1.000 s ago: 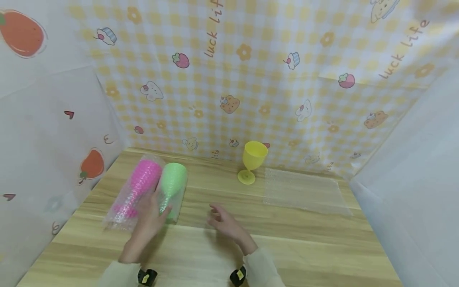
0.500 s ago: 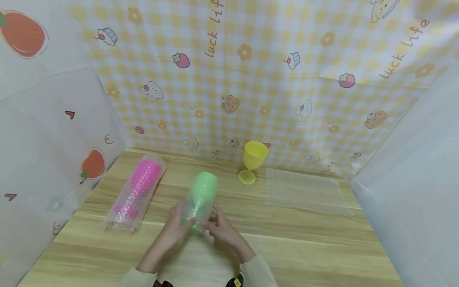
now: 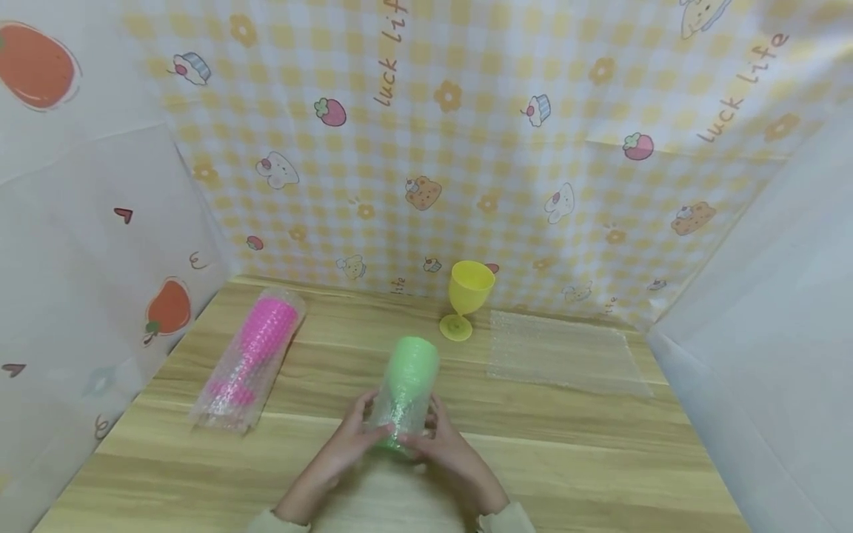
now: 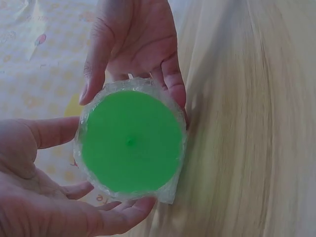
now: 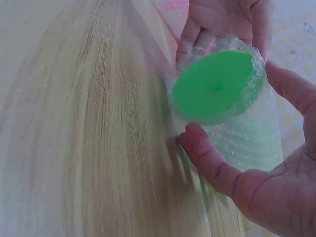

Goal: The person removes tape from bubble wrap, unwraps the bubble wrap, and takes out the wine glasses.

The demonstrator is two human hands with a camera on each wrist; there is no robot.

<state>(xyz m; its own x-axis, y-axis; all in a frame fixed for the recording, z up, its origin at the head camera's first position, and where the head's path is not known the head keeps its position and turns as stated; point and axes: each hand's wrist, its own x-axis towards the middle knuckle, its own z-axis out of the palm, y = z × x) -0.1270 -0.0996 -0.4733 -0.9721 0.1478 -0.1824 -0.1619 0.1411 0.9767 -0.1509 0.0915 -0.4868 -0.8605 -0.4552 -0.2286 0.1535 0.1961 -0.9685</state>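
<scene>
Between the left grip (image 3: 349,438) and the right grip (image 3: 452,446) I see the green goblet (image 3: 412,370), sheathed in bumpy bubble wrap (image 5: 254,140), its base (image 4: 131,158) a smooth flat disc. I have both clasping it from opposite sides, forearms (image 3: 308,483) angled inward. Left of them a wrapped pink goblet (image 3: 265,329) lies on the wood-grained desk (image 3: 133,459); beyond stands a yellow goblet (image 3: 469,290), near a flat bubble sheet (image 3: 566,355).
</scene>
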